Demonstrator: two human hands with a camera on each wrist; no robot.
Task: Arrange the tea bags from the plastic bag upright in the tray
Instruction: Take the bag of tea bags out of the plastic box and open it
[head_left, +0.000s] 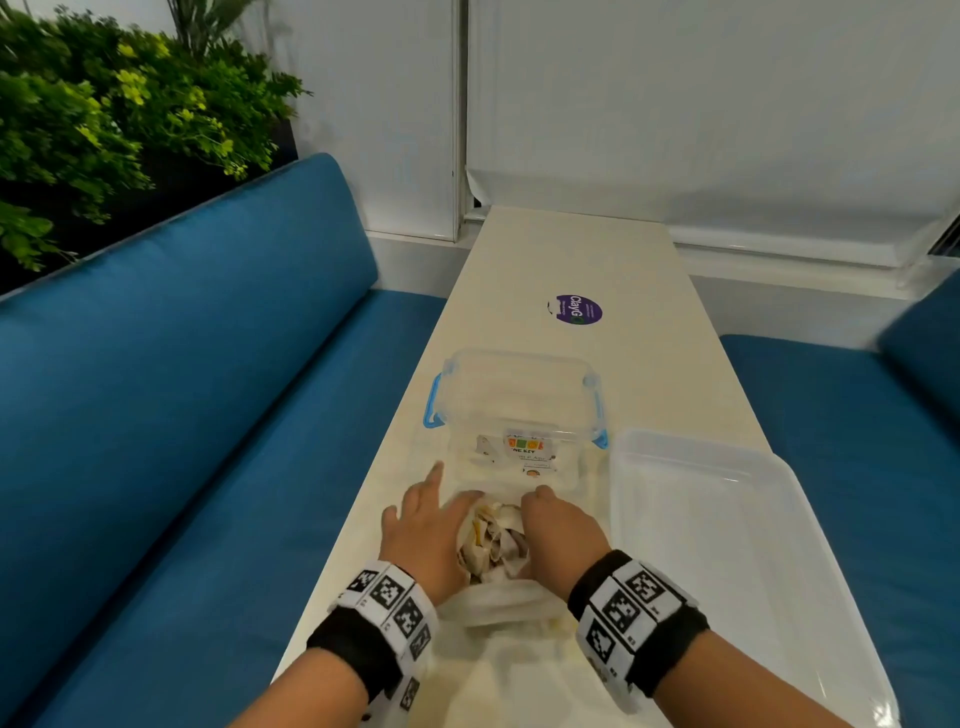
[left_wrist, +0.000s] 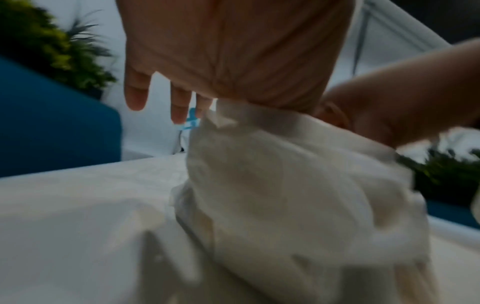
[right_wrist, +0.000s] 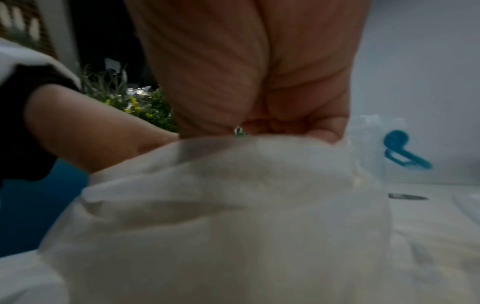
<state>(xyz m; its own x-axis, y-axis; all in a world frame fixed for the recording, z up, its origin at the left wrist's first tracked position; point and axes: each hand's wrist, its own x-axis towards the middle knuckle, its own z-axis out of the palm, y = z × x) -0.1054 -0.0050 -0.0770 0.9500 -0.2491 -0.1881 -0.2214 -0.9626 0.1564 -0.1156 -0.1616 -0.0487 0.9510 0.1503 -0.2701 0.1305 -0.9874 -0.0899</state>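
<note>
A thin white plastic bag (head_left: 498, 603) lies on the table near me, its mouth pulled apart. Crumpled tea bags (head_left: 493, 535) with paper tags show inside the opening. My left hand (head_left: 441, 506) holds the bag's left rim at the thumb side while its other fingers stretch forward. My right hand (head_left: 537, 506) is curled and grips the right rim. The left wrist view shows the bag (left_wrist: 285, 185) drawn up to my left hand (left_wrist: 221, 67). In the right wrist view the bag (right_wrist: 233, 205) fills the frame below my right hand (right_wrist: 272, 123). A shallow translucent white tray (head_left: 727, 545) lies to the right.
A clear plastic box (head_left: 519, 400) with blue latches (right_wrist: 400, 152) stands just beyond the bag. A purple sticker (head_left: 576, 309) sits farther along the narrow cream table (head_left: 597, 249). Blue benches (head_left: 182, 415) flank the table, and green plants (head_left: 104, 130) are at the back left.
</note>
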